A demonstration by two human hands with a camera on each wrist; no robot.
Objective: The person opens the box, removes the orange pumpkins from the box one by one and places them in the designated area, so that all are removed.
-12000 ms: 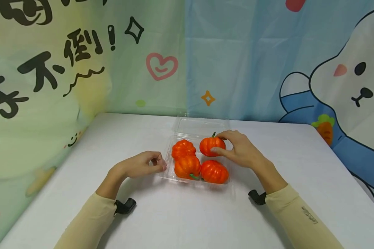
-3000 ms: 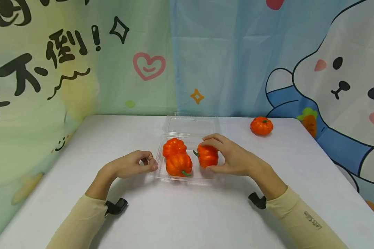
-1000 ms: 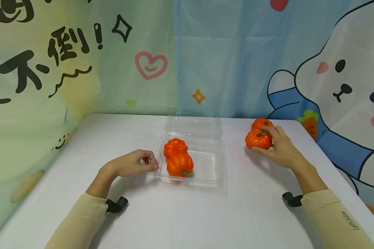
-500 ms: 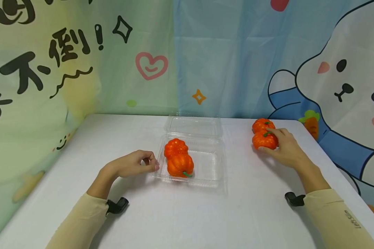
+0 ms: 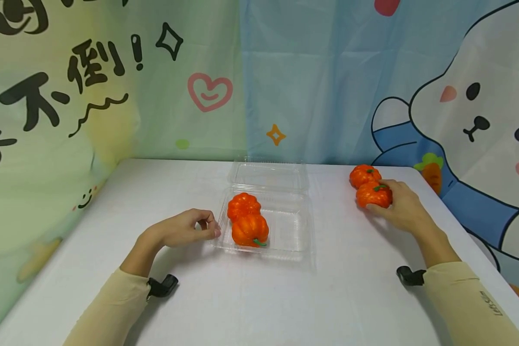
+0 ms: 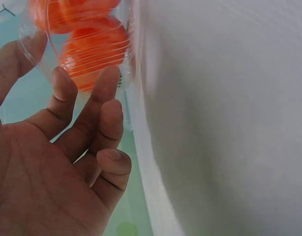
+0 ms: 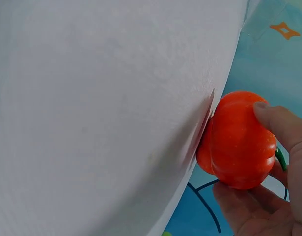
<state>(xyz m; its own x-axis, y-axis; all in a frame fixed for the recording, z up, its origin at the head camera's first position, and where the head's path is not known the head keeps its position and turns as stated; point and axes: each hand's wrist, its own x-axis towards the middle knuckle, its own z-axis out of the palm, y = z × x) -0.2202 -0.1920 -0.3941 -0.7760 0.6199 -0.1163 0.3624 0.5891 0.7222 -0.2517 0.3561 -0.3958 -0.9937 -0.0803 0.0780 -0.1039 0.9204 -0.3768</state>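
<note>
The little pumpkin [image 5: 372, 195] is at the far right of the surface [image 5: 285, 302], in the right hand [image 5: 404, 206]. The thumb presses one side and the fingers go round the other — I think that is so the round thing can't roll. It looks shiny and orange-red, with fat bumps all round and a green stem on top. Just behind it sits a second pumpkin [image 5: 365, 175]; the two seem put close together to make a small group.

Near the middle is a clear box [image 5: 287, 228] with its lid [image 5: 268, 175] folded back, likely so a hand can get in. In its left part, a front pumpkin [image 5: 251, 230] lies tipped, stem toward the near side, against a back pumpkin [image 5: 243, 205]. The left hand [image 5: 190, 228] has bent fingers at the box's left edge, maybe to keep it from sliding — I can't tell if it really pinches.
</note>
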